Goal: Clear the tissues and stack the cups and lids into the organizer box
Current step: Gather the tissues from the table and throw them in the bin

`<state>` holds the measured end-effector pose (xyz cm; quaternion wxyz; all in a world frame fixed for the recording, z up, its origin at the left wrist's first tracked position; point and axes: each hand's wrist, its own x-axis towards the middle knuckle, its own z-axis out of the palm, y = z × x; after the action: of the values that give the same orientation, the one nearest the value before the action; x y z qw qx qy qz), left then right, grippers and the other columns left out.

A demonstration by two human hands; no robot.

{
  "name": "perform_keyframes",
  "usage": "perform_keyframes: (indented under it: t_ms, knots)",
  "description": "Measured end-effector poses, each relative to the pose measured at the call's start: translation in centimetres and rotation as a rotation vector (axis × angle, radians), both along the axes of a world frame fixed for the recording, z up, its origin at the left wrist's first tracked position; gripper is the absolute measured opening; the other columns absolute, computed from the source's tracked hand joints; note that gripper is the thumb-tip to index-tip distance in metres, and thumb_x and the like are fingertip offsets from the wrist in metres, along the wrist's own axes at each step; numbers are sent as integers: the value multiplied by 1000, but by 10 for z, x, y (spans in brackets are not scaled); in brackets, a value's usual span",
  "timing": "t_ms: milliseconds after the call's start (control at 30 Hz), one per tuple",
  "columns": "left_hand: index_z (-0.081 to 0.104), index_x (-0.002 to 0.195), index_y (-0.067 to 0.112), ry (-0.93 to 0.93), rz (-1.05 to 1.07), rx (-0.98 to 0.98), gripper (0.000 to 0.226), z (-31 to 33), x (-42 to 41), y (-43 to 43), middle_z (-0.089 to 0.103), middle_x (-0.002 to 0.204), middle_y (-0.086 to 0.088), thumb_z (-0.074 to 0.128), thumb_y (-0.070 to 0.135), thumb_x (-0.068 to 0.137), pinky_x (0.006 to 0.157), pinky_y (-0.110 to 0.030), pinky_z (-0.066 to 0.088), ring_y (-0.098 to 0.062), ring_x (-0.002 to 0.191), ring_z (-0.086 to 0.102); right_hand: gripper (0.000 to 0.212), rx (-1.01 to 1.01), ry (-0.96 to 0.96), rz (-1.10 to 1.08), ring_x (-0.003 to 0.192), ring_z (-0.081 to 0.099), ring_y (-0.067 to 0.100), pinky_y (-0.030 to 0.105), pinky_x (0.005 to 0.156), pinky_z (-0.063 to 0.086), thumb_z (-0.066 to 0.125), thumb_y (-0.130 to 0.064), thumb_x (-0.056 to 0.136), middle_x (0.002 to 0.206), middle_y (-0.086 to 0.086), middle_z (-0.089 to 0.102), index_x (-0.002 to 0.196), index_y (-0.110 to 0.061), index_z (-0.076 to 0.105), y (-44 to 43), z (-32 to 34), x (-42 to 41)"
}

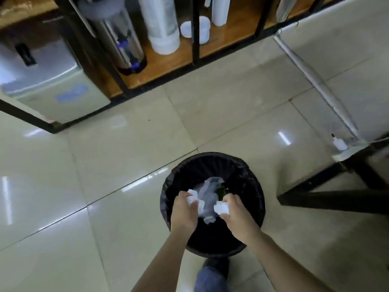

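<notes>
Both hands hover over a round black waste bin [212,163] lined with a black bag, standing on the tiled floor. My left hand [182,213] is closed around crumpled white tissues [193,198] that stick out past the fingers. My right hand [237,216] pinches another crumpled white tissue ball [221,208]. Inside the bin lie a pale plastic wrapper [207,192] and more white paper. Sleeves of stacked white cups [162,24] and a few loose white cups [203,28] stand on a low wooden shelf at the top.
A steel urn [124,45] stands on the shelf beside the cups. A silver cabinet [42,76] is at the left. A black table frame [328,199] stands right of the bin, with a small white bottle [339,143] behind it. My shoe [216,268] is below the bin.
</notes>
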<state>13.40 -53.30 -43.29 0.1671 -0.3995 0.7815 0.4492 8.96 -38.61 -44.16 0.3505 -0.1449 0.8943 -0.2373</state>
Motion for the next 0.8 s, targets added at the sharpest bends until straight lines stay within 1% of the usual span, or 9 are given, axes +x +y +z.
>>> perform_keyframes:
  t_ms: [100,167,200,267,300,367,467,633,800]
  knots:
    - [47,116,7,-60,-125,-45,26,-72,8,10,51,120,-13,44,17,92,80,-36,44,-32,101,55,27,81,-27,55,109,51,24,19,73,29,54,-4,87,123,12,48,109,-11,41,-2,-78,3]
    - [42,125,9,-163,-326,-136,34,-111,13,17,47,129,-13,44,20,92,91,-38,41,-34,114,50,47,158,-59,98,118,47,26,28,86,37,59,-8,86,132,11,44,125,-9,34,-2,-120,5]
    - [38,129,10,-235,-474,-197,41,-128,15,20,44,135,-13,44,24,91,98,-40,37,-34,122,45,61,203,-103,138,125,43,27,35,97,36,61,-15,85,139,11,40,134,-10,26,-1,-136,7]
    - [27,140,13,-369,-757,-282,57,-150,18,23,28,150,-14,42,38,91,112,-43,22,-33,138,25,84,290,-214,243,138,25,29,49,110,20,63,-32,83,149,8,26,145,-21,8,2,-154,9]
    - [21,144,15,-416,-847,-302,63,-153,18,24,18,155,-14,41,43,91,115,-44,14,-32,143,15,88,321,-223,310,140,19,28,51,112,13,61,-39,82,152,7,22,146,-25,2,3,-156,8]
    - [16,147,17,-426,-927,-361,67,-146,18,24,9,158,-14,37,48,91,117,-43,7,-31,145,6,86,321,-148,383,141,16,27,49,112,12,55,-45,84,153,8,19,147,-27,-1,4,-149,6]
    - [12,148,20,-308,-866,-426,71,-106,16,18,7,160,-9,39,50,90,119,-42,5,-28,147,6,84,228,25,361,140,21,28,44,111,18,49,-54,85,154,6,19,147,-27,0,4,-110,-1]
    - [10,149,24,-109,-685,-477,68,5,9,-2,8,160,-4,39,47,91,120,-37,7,-23,147,7,83,136,247,297,139,24,25,39,111,20,48,-55,86,155,5,20,147,-29,-3,9,6,-21]
    - [22,146,26,157,-530,-550,65,144,-10,-8,21,158,1,41,51,90,117,-34,13,-19,144,19,82,10,429,194,138,27,24,36,111,20,47,-59,84,153,6,24,147,-30,3,12,146,-39]
